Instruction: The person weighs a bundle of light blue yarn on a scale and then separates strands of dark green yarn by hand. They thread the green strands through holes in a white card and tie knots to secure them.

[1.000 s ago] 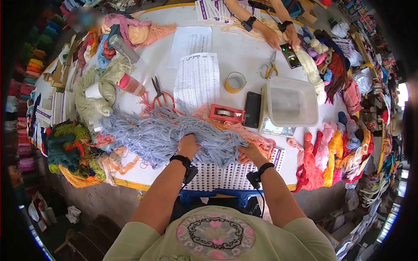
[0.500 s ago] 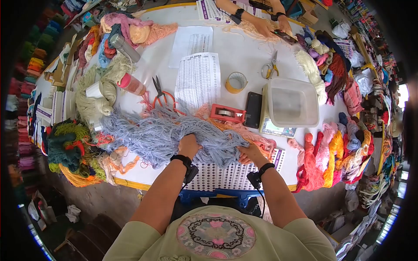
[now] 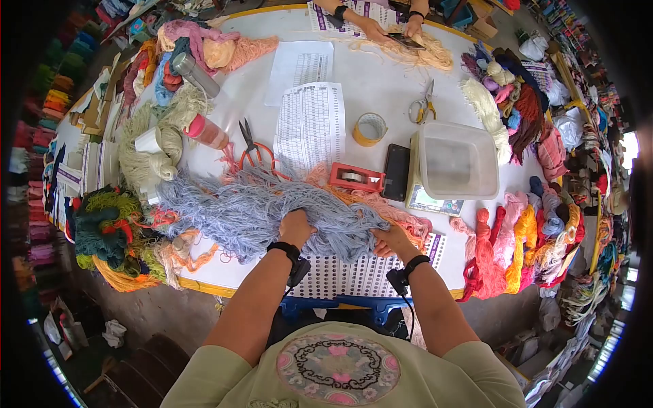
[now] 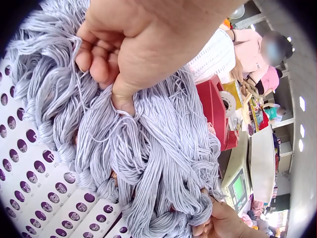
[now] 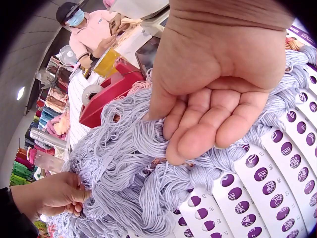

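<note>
A large heap of pale blue embroidery thread skeins (image 3: pixel 224 211) stretches across the near side of the table. My left hand (image 3: pixel 296 230) grips strands in the heap's middle; in the left wrist view its fingers curl in and the thumb presses into the thread (image 4: pixel 163 129). At the heap's right end my right hand (image 3: pixel 392 241) pinches the bundle. The right wrist view shows that hand's fingers (image 5: pixel 203 134) bent against the looped strands, its thumb mostly hidden. Under the skeins lie white punched cards (image 3: pixel 333 275) with purple dots.
Beyond the heap are scissors (image 3: pixel 253 146), printed sheets (image 3: pixel 309 122), a red tape dispenser (image 3: pixel 355 178), a black phone (image 3: pixel 396 170) and a scale (image 3: pixel 435 202) bearing a clear plastic tub (image 3: pixel 457 129). Coloured skeins (image 3: pixel 524 238) lie at right. Across the table another person's hands (image 3: pixel 373 28) hold a phone.
Both my hands and the blue thread stay nearly as they were. Across the table, the other person's hands have moved left and back with the phone, away from the pale skein.
</note>
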The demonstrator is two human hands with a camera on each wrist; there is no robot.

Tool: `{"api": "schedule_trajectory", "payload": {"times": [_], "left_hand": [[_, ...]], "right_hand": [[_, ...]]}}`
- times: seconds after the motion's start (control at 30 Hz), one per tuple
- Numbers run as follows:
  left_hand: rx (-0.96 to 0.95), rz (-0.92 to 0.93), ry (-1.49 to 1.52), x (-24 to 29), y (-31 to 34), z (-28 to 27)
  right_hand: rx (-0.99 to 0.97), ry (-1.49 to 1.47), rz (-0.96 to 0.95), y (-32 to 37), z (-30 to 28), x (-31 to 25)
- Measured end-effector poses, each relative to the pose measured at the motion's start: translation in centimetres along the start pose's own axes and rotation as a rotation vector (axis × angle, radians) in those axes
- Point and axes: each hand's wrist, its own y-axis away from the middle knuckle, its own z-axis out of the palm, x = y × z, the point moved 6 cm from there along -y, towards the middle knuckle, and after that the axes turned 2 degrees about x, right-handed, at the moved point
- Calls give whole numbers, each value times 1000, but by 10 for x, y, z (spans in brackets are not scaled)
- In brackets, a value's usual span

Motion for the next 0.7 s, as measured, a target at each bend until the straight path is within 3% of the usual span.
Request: {"api": "schedule_trajectory", "payload": {"times": [0.7], "left_hand": [[59, 70, 9, -5, -5, 5]], "right_hand": [[-3, -47, 0, 0, 1, 1]]}}
